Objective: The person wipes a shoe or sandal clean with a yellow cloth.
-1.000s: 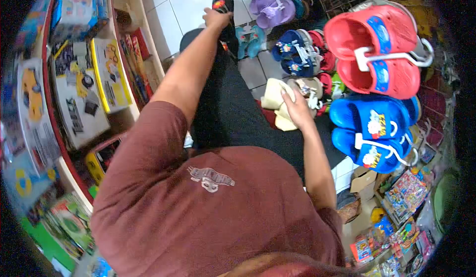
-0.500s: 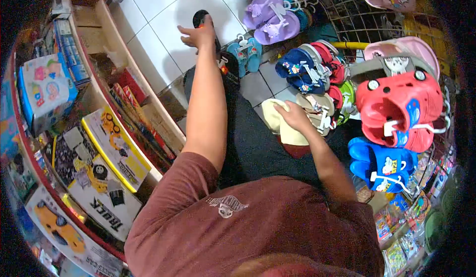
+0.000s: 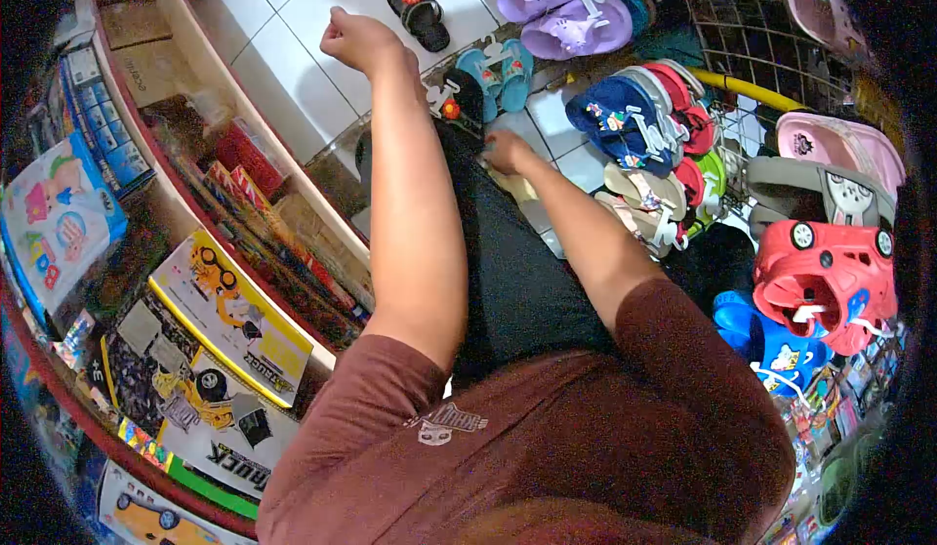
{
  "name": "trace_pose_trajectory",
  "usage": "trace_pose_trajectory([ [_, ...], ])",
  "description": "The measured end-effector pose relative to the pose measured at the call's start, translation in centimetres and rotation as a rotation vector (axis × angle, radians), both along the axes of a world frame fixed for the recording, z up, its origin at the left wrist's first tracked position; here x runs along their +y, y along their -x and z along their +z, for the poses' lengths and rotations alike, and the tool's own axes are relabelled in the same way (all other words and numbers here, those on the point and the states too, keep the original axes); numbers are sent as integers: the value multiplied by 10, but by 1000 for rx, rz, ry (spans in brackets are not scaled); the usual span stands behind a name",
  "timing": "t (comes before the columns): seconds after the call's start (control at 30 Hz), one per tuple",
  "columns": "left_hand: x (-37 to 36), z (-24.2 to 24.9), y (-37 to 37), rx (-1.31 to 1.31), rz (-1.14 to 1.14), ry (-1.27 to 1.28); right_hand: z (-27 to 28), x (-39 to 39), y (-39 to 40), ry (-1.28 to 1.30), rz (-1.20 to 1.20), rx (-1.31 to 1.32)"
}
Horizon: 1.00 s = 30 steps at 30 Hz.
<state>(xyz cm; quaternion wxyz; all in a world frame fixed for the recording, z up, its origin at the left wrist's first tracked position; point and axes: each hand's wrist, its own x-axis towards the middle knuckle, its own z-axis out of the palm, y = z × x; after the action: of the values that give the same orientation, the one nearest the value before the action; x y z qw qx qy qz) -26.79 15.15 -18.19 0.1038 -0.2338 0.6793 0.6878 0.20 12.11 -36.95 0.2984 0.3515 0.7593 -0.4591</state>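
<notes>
- Left hand (image 3: 356, 38) raised over the white tiled floor (image 3: 283, 47), fingers curled into a loose fist; nothing visible in it.
- Black sandal (image 3: 418, 8) lies on the floor just beyond the left hand, apart from it, sole down, with a red-orange patch on the strap.
- Right hand (image 3: 508, 152) reaches down past the black trouser leg (image 3: 508, 272), fingers bent onto a cream shoe (image 3: 517, 189); the grip itself is hidden, so I cannot tell whether it holds the shoe.
- Second black sandal (image 3: 459, 106) and teal sandals (image 3: 498, 72) sit just beside the right hand.
- Purple sandals (image 3: 561, 13), navy shoes (image 3: 625, 121), red clogs (image 3: 825, 272) hang on a wire rack (image 3: 752, 38) to the right.
- Toy boxes (image 3: 229, 316) fill the shelf (image 3: 195, 67) on the left.
</notes>
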Motion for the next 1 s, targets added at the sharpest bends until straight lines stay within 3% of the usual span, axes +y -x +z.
trace_pose_trajectory([
  [0.07,-4,0,6,3,17,-20,-40,-10,5,-64,-6,81],
  [0.2,-9,6,12,26,28,-63,-46,-10,27,-156,-227,145],
  [0.43,-2,17,10,49,-32,-94,-31,-6,51,-258,-46,-75],
  [0.53,5,16,8,94,-24,-97,-105,-13,38,85,-105,40],
  [0.63,7,23,4,95,-46,-80,-84,-6,56,55,-50,-64],
  [0.77,3,24,5,68,-137,-72,-47,3,54,7,-201,-9],
  [0.87,5,22,6,-31,-280,-60,-24,9,43,-74,-332,22],
  [1.0,14,40,-10,-233,-633,25,40,27,30,-134,-466,57],
])
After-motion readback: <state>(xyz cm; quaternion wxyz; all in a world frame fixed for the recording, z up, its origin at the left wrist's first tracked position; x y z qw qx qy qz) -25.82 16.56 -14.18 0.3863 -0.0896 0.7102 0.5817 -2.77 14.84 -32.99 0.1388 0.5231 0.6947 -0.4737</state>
